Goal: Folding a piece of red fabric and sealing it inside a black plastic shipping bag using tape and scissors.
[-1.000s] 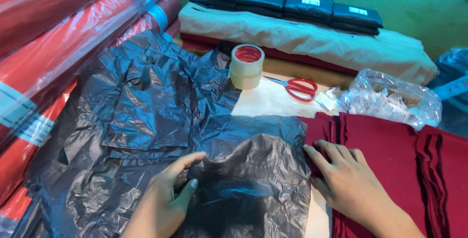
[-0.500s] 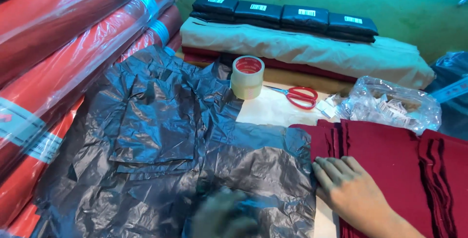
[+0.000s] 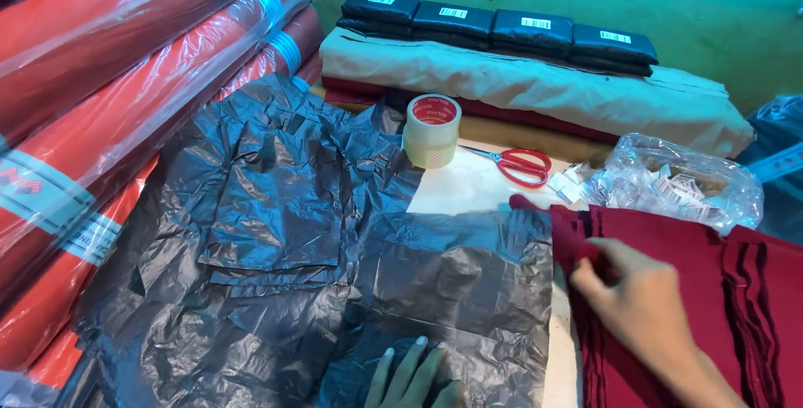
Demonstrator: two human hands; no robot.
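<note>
My left hand [image 3: 410,374] lies flat with fingers spread on the top black plastic bag [image 3: 460,291] at the bottom edge of the view. My right hand [image 3: 640,303] pinches the left edge of the stacked maroon cloth pieces [image 3: 669,291] and lifts a corner of it. More crumpled black plastic bags [image 3: 259,207] spread to the left of the one under my left hand.
A roll of clear tape [image 3: 432,130] and red-handled scissors [image 3: 519,163] lie behind the bags. A clear bag of paper tags [image 3: 677,182] sits at the right. Red fabric rolls in plastic [image 3: 125,99] fill the left. A wrapped beige bundle [image 3: 535,82] carries black packets [image 3: 502,25].
My left hand slid down and toward me and now rests flat on the bag. My right hand went from lying flat on the maroon cloth to gripping and lifting its edge.
</note>
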